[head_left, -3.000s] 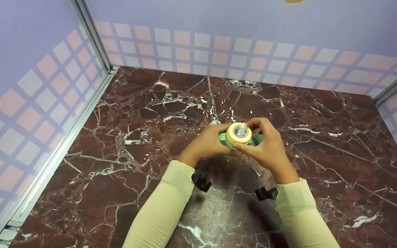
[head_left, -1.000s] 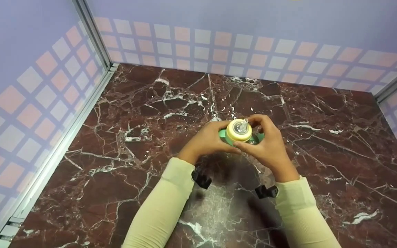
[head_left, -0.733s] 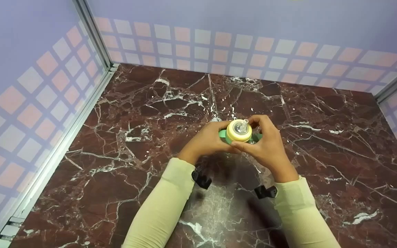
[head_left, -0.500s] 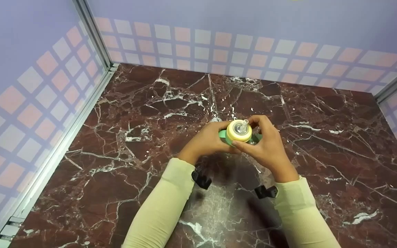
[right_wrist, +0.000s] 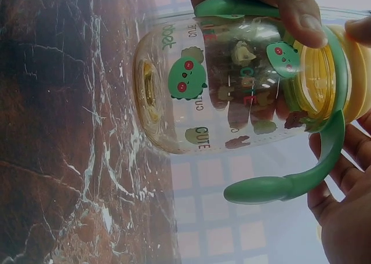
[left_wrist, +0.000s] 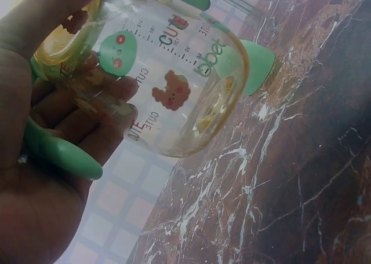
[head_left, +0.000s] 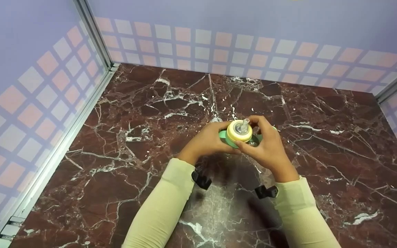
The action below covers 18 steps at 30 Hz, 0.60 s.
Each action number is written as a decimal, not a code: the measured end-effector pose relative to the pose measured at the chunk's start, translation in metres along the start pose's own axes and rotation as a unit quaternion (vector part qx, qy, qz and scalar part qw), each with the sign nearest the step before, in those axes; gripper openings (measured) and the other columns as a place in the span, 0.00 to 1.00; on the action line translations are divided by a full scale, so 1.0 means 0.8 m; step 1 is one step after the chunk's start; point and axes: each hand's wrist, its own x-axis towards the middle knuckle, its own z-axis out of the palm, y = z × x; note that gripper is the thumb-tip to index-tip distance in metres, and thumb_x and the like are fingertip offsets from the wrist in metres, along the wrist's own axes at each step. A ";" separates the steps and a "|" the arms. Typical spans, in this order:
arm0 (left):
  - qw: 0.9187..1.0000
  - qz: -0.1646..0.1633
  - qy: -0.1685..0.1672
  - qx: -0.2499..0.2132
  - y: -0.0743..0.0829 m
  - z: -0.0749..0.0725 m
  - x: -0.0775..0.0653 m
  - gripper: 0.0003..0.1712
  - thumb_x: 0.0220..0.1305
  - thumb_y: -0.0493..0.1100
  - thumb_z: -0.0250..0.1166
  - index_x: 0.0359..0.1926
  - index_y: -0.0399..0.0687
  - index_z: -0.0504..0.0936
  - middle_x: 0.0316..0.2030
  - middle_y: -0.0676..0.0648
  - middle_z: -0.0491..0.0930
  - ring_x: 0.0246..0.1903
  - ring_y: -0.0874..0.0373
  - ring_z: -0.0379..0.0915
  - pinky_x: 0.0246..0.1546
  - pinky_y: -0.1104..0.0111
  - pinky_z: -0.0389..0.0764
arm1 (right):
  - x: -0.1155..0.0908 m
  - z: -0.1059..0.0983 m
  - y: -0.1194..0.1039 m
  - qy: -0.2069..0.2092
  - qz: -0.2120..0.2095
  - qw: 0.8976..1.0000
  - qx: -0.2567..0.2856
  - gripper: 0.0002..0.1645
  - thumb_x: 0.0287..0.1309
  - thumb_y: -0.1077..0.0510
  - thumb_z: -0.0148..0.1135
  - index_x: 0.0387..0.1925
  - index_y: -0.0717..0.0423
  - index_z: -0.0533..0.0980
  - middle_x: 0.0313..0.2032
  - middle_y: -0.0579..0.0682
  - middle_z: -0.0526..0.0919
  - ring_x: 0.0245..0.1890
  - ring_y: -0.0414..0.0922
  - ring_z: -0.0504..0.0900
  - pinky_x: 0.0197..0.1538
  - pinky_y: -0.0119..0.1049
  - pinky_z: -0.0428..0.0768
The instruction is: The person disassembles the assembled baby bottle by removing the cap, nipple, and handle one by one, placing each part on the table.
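Note:
Both hands hold a clear baby bottle (right_wrist: 220,96) with cartoon prints, above the marbled surface. My left hand (head_left: 209,139) grips its body; in the left wrist view one green handle (left_wrist: 66,154) lies across that palm. At the top, my right hand (head_left: 269,144) has its thumb and fingers round the yellow collar (head_left: 236,136). A clear teat or spout (head_left: 245,124) sticks up from the collar, leaning right in the head view. The bottle's body is mostly hidden from above, but both wrist views show its rounded base pointing towards the surface.
The dark red marbled surface (head_left: 133,193) runs back to lilac wall panels (head_left: 219,13) with pink and white squares. Metal frame posts (head_left: 93,32) stand at the panel corners. A black wrist mount (head_left: 202,179) sits on each cuff.
Since the oldest frame the teat has tipped further right and away. Over the last half second my right thumb has shifted slightly right along the collar. My left hand keeps nearly the same place.

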 end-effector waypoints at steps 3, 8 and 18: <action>1.000 -0.006 0.001 0.001 0.000 0.001 0.000 0.41 0.40 0.52 0.81 0.59 0.60 0.77 0.49 0.58 0.82 0.47 0.63 0.77 0.53 0.67 0.77 | -0.001 0.000 0.000 -0.004 0.000 1.000 0.002 0.35 0.42 0.52 0.75 0.53 0.57 0.72 0.42 0.50 0.80 0.40 0.42 0.74 0.44 0.39 0.72; 1.000 -0.009 0.003 -0.001 -0.001 0.002 0.000 0.40 0.40 0.51 0.81 0.59 0.61 0.78 0.48 0.58 0.82 0.46 0.63 0.77 0.52 0.67 0.77 | -0.002 -0.001 0.000 -0.004 -0.002 1.000 0.001 0.35 0.42 0.53 0.75 0.53 0.58 0.73 0.41 0.51 0.80 0.39 0.41 0.74 0.44 0.38 0.72; 1.000 -0.013 0.003 -0.001 -0.001 0.001 0.000 0.42 0.40 0.52 0.81 0.60 0.62 0.77 0.49 0.59 0.81 0.47 0.63 0.77 0.53 0.66 0.77 | -0.001 -0.001 0.002 -0.006 -0.013 1.000 0.004 0.34 0.42 0.53 0.73 0.54 0.56 0.74 0.42 0.50 0.81 0.39 0.41 0.73 0.43 0.39 0.72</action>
